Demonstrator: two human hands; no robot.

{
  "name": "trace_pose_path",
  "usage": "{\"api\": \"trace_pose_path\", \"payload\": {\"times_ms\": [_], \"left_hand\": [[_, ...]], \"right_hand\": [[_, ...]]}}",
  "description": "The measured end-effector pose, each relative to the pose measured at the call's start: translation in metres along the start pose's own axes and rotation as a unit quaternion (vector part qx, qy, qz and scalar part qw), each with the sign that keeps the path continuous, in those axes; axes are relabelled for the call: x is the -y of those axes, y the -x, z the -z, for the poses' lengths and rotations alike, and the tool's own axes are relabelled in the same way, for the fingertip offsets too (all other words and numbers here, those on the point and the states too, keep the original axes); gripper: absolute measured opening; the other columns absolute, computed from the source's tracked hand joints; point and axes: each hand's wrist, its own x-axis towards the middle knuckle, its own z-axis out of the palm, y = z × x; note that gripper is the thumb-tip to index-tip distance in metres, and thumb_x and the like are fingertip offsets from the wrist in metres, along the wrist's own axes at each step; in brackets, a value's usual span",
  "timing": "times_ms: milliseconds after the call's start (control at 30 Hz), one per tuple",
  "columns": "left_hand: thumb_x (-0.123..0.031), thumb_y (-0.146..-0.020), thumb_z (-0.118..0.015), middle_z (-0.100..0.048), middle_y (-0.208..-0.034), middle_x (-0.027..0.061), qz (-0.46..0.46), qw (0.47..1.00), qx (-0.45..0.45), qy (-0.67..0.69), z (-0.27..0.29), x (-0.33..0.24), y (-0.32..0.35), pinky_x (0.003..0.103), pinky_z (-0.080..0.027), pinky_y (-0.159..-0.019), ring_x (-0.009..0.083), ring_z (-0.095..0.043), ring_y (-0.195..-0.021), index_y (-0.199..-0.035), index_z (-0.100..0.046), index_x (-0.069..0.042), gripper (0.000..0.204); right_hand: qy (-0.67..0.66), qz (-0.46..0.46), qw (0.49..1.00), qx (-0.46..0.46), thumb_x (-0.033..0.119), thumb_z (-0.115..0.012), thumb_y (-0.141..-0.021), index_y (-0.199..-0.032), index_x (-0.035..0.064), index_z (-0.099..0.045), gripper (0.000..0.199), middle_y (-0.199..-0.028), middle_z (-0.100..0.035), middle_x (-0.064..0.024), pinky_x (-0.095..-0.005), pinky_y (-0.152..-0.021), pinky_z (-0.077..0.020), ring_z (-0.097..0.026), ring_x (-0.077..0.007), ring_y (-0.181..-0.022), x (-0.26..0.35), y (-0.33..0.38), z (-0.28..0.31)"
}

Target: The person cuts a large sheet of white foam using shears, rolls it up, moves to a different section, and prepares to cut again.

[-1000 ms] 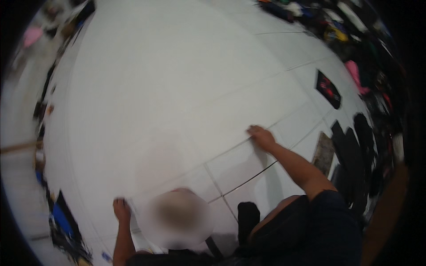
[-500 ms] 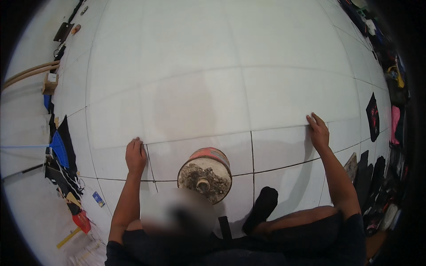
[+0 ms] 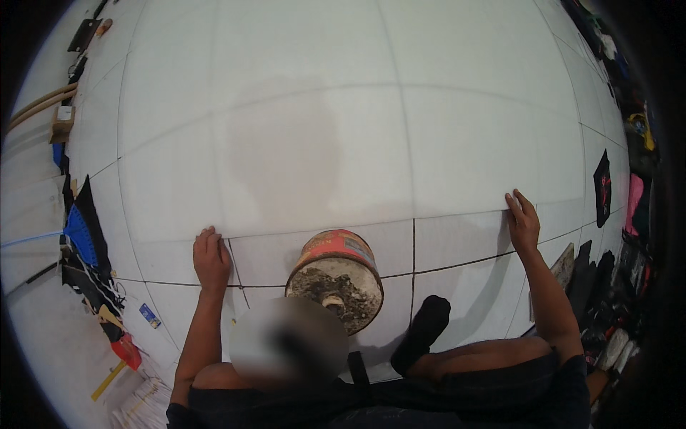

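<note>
A large, thin, see-through white sheet [image 3: 464, 143] lies flat over the white tiles, whose joints show faintly through it. On its near edge, toward the left corner, rests my left hand [image 3: 212, 259], palm down with the fingers laid flat. My right hand [image 3: 524, 220] touches the same edge near the right corner, its fingers stretched out and slightly apart. Between my arms stands a round can [image 3: 336, 279] with a red label and a grimy top bearing a small round knob. The can sits just this side of the sheet's edge.
My foot in a black sock [image 3: 423, 334] is right of the can. A grey blurred patch hides part of the view beside it. At left lie a blue dustpan-like piece [image 3: 82, 232], a cardboard box [image 3: 63, 123] and a small blue packet [image 3: 149, 315]; at right, a black cloth [image 3: 603, 187].
The whole view has shifted slightly and come closer to the floor. Both hands keep nearly the same places along the sheet's near edge, and the can has not visibly moved on the tiles.
</note>
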Motion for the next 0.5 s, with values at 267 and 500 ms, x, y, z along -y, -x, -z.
{"api": "trace_pose_path", "payload": {"times_ms": [267, 500], "left_hand": [[0.001, -0.085, -0.060, -0.063, -0.112, 0.0184, 0.014, 1.000, 0.016, 0.000, -0.002, 0.001, 0.006, 0.048, -0.046, -0.098, 0.0384, -0.059, -0.108, -0.097, -0.059, 0.000, 0.012], [-0.002, -0.086, -0.059, -0.062, -0.114, 0.0200, 0.013, 1.000, 0.018, -0.001, -0.001, 0.011, 0.008, 0.048, -0.046, -0.097, 0.0398, -0.057, -0.109, -0.098, -0.058, 0.000, 0.012]], "right_hand": [[-0.010, -0.003, 1.000, -0.009, -0.004, -0.065, -0.079, -0.125, 0.0170, -0.066, 0.051, -0.131, -0.061, -0.0136, -0.0400, -0.094, -0.0507, -0.060, -0.0307, -0.116, -0.002, 0.003, 0.000], [0.006, 0.004, 1.000, -0.004, -0.005, -0.066, -0.075, -0.124, 0.0176, -0.066, 0.053, -0.130, -0.061, -0.0133, -0.0401, -0.091, -0.0513, -0.062, -0.0301, -0.112, 0.004, 0.002, 0.000]]}}
